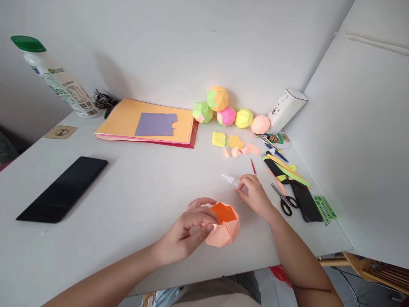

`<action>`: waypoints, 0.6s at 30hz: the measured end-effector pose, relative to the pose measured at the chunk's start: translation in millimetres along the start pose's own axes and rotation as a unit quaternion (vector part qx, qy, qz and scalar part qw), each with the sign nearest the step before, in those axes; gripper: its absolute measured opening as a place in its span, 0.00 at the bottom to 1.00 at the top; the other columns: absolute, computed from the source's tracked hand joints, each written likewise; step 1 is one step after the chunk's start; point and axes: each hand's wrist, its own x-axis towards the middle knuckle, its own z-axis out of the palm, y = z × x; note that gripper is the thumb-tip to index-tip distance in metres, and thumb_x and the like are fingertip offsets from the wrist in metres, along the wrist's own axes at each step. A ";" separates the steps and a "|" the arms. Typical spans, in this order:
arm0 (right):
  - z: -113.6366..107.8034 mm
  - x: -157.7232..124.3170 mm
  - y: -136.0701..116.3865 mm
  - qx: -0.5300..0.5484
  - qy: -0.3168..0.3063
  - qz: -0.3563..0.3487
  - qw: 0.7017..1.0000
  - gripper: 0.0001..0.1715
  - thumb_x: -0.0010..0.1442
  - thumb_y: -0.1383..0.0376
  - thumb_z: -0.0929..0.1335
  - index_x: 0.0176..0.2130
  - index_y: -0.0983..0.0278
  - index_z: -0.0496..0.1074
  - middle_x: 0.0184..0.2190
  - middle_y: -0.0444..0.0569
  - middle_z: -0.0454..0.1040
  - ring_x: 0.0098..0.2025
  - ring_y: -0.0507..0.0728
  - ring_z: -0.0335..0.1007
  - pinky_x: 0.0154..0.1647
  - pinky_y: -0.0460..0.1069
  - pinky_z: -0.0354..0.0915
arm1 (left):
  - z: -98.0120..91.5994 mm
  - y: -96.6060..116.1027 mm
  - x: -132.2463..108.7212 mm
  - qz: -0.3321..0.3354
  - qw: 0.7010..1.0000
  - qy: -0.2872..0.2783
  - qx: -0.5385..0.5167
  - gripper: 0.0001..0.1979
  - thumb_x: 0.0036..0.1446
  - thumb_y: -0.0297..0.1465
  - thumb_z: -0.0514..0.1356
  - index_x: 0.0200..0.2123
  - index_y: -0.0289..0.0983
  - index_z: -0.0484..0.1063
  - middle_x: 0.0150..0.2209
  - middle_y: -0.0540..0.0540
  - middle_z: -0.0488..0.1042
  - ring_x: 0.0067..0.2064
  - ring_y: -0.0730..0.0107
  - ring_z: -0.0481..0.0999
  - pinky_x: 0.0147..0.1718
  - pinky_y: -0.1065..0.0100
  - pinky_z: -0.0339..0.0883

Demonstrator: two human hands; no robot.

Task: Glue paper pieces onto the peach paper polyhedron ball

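A peach paper ball with flat facets and an opening at its top stands near the table's front edge, its orange inside showing. My left hand pinches the rim of that opening, thumb outside and some fingertips inside. Farther right, my right hand has thumb and forefinger closed on the end of a small white glue bottle. Its narrow nozzle points left, and the rest of it is hidden by my fingers.
Several finished paper balls sit along the wall, before a white paper tube. Paper scraps, scissors and a black phone lie right. Left are a paper stack, a black tablet and a green-capped bottle.
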 end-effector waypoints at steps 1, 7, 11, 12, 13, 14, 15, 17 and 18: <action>-1.9 -1.2 -5.0 -0.005 0.011 -0.005 1.000 0.05 0.58 0.69 0.67 0.30 0.61 0.66 0.40 0.53 0.71 0.47 0.63 0.68 0.48 0.59 0.66 | 0.4 0.9 0.4 0.010 1.000 0.001 0.008 0.12 0.69 0.32 0.50 0.35 0.41 0.71 0.34 0.48 0.76 0.52 0.64 0.68 0.59 0.54 0.55; -18.5 -20.7 -54.4 0.064 0.015 -0.143 0.988 0.07 0.65 0.67 0.63 0.40 0.61 0.71 0.54 0.55 0.67 0.59 0.62 0.61 0.58 0.61 0.62 | 1.8 2.5 2.7 0.036 0.999 0.008 0.038 0.11 0.68 0.28 0.52 0.34 0.39 0.72 0.36 0.48 0.78 0.48 0.65 0.72 0.59 0.54 0.57; -23.7 -32.9 -71.6 0.053 -0.174 -0.152 0.971 0.11 0.63 0.59 0.67 0.42 0.63 0.71 0.66 0.58 0.53 0.70 0.69 0.41 0.65 0.66 0.54 | 2.9 0.8 1.9 0.033 0.998 0.014 0.042 0.11 0.67 0.27 0.52 0.35 0.39 0.74 0.35 0.48 0.78 0.49 0.65 0.71 0.60 0.54 0.55; -23.8 -34.0 -72.1 0.046 -0.197 -0.147 0.968 0.11 0.63 0.58 0.67 0.40 0.63 0.71 0.67 0.58 0.50 0.70 0.69 0.38 0.65 0.67 0.53 | 3.3 0.5 1.4 0.030 0.998 0.016 0.044 0.11 0.67 0.27 0.52 0.35 0.39 0.74 0.34 0.48 0.78 0.51 0.64 0.70 0.60 0.54 0.55; -23.6 -34.5 -71.7 0.044 -0.209 -0.142 0.967 0.10 0.63 0.59 0.67 0.38 0.64 0.70 0.67 0.58 0.49 0.71 0.70 0.36 0.65 0.67 0.53 | 3.8 0.3 0.8 0.029 0.998 0.018 0.045 0.11 0.67 0.27 0.52 0.35 0.39 0.74 0.34 0.47 0.78 0.52 0.64 0.69 0.60 0.54 0.55; -23.3 -34.7 -70.8 0.049 -0.213 -0.137 0.966 0.09 0.63 0.60 0.67 0.35 0.64 0.69 0.67 0.57 0.49 0.71 0.69 0.35 0.66 0.66 0.53 | 4.3 0.2 0.2 0.027 0.998 0.018 0.046 0.11 0.67 0.27 0.52 0.35 0.39 0.74 0.35 0.47 0.78 0.53 0.64 0.69 0.60 0.54 0.55; -23.1 -34.6 -69.9 0.057 -0.212 -0.133 0.966 0.08 0.63 0.62 0.67 0.33 0.64 0.68 0.67 0.56 0.50 0.71 0.68 0.36 0.66 0.65 0.52 | 4.8 0.1 -0.4 0.025 0.998 0.018 0.047 0.11 0.67 0.26 0.52 0.35 0.39 0.73 0.35 0.47 0.78 0.53 0.64 0.68 0.60 0.54 0.55; -23.0 -34.6 -68.8 0.074 -0.203 -0.126 0.968 0.08 0.63 0.63 0.67 0.32 0.63 0.67 0.66 0.55 0.52 0.70 0.67 0.39 0.66 0.64 0.54 | 5.8 -0.3 -1.5 0.019 0.998 0.017 0.049 0.10 0.66 0.25 0.53 0.35 0.39 0.73 0.35 0.47 0.77 0.54 0.63 0.67 0.60 0.53 0.55; -23.2 -34.6 -68.9 0.080 -0.198 -0.122 0.969 0.06 0.63 0.64 0.67 0.33 0.63 0.67 0.66 0.54 0.52 0.70 0.66 0.41 0.65 0.63 0.55 | 6.3 -0.5 -1.9 0.015 0.998 0.018 0.050 0.10 0.66 0.25 0.53 0.36 0.39 0.73 0.35 0.47 0.77 0.55 0.63 0.67 0.60 0.53 0.55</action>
